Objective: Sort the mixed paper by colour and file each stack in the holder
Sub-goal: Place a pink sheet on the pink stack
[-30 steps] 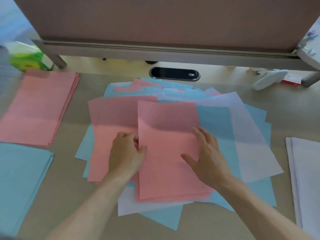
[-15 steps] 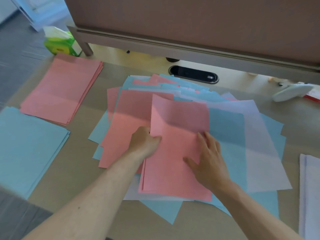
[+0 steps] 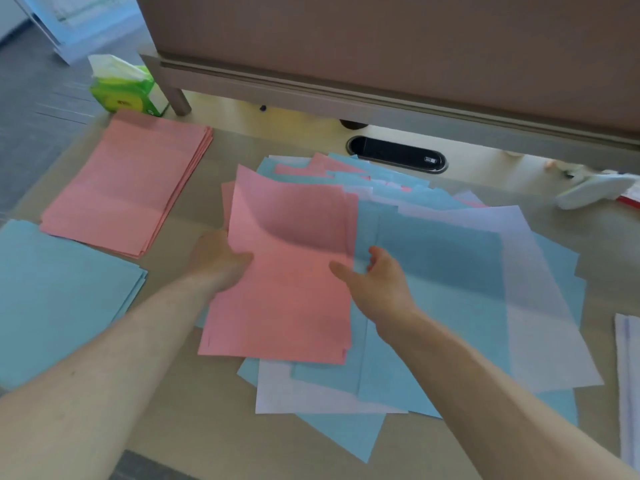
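pink sheets (image 3: 287, 271): matt paper | desk (image 3: 194, 427): smooth matt wood-look | cable port (image 3: 396, 157): glossy plastic

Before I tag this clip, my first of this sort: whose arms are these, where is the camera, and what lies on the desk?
No machine here: a person wears one camera on the head, looking down at their own bare arms. The left hand grips pink sheets by their left edge, above the mixed pile of blue, white and pink paper. The right hand has its thumb on their right edge; whether its grip has closed I cannot tell. Left on the desk lie a pink stack and a blue stack; a white stack sits at the right edge.
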{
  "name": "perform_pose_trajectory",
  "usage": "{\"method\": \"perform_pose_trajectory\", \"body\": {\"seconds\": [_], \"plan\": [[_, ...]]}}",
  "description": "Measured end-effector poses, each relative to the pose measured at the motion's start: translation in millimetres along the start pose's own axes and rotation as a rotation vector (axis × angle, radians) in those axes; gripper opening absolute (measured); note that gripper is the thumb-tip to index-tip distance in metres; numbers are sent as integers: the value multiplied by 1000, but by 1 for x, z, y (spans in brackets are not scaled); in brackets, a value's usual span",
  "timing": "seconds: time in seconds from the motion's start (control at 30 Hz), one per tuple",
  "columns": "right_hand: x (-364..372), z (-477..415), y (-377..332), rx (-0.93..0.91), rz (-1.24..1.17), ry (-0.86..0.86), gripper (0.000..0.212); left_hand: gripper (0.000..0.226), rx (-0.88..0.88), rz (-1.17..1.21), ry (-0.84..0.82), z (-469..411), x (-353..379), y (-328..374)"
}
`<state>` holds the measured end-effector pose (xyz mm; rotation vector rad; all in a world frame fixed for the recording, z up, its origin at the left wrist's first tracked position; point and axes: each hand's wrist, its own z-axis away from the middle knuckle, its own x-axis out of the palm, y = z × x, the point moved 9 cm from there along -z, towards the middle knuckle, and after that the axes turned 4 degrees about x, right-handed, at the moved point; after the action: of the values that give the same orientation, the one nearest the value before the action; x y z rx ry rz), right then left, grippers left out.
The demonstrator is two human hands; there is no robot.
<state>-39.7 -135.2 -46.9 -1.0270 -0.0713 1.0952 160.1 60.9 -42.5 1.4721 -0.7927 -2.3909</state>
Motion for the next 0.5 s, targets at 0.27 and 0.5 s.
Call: {"method": "perform_pose_trajectory", "body": {"seconds": [0.27,0.5], "plan": [[17,-12,-12,201,-229,44,83,51,-67,254,-55,-18,1,-28],[53,-15,-38,224,-110,77,14,29,142,101,-103,-35,-2,-30]]}}
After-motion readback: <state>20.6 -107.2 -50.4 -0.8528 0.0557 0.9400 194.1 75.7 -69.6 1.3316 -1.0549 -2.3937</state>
